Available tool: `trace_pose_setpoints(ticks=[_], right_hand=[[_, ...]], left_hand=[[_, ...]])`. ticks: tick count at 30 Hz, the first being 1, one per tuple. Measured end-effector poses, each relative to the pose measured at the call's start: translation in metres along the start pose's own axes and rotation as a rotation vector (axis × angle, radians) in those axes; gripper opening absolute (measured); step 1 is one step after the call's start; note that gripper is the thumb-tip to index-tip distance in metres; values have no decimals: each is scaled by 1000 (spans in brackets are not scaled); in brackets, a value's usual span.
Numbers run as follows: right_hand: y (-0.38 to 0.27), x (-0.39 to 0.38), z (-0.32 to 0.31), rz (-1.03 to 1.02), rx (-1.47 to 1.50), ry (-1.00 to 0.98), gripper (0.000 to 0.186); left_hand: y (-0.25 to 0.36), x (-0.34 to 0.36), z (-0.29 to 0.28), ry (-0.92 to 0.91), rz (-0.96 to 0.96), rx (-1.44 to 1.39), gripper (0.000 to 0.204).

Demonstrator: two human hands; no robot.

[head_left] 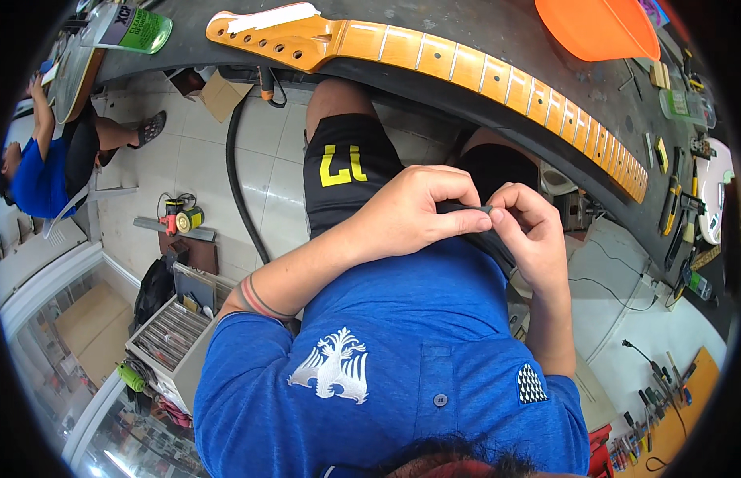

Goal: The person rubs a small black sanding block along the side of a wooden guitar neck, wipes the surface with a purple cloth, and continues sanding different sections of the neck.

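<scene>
Close together over my lap, both hands pinch a small dark grey strip that looks like a folded piece of sandpaper; its kind is not certain. My left hand (426,209) has thumb and fingers closed on one part of the dark grey strip (453,207). My right hand (534,231) grips its other end between thumb and fingertips. Beyond the hands, a glossy amber guitar neck (470,70) lies along the near edge of the dark workbench (370,72). White paper or tape (271,16) covers part of its headstock.
An orange tray (601,28) and a green-labelled tub (135,30) stand on the bench. Hand tools, including a yellow cutter (671,209), lie at right. A black hose (237,175) hangs at left. A red power tool (173,215) rests on the floor. Another person (48,171) sits far left.
</scene>
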State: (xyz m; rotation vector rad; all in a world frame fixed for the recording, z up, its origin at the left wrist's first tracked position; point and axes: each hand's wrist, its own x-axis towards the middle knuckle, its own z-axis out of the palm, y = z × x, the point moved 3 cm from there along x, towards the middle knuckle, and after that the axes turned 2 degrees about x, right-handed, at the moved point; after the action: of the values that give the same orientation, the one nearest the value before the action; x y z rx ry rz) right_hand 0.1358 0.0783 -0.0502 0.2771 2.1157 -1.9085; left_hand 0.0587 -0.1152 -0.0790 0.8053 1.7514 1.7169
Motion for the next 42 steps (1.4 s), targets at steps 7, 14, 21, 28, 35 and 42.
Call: trace_pose_setpoints(ticks=[7, 14, 21, 28, 35, 42], right_hand=[[1, 2, 9, 90, 35, 105, 8], [-3, 4, 9, -53, -59, 59, 11], [-4, 4, 19, -70, -139, 106, 19], [-2, 7, 34, -192, 113, 188, 13], [-8, 16, 34, -355, -17, 176, 9], [-21, 21, 47, -226, 178, 147, 7]], left_hand=[[1, -5, -3, 16, -275, -269, 21], [0, -5, -8, -12, -289, -270, 17], [-5, -7, -9, 0, -262, -476, 18], [-6, -12, -7, 91, -226, -559, 13], [3, -15, -11, 33, -49, -299, 7], [0, -18, -20, 271, 81, -275, 5]])
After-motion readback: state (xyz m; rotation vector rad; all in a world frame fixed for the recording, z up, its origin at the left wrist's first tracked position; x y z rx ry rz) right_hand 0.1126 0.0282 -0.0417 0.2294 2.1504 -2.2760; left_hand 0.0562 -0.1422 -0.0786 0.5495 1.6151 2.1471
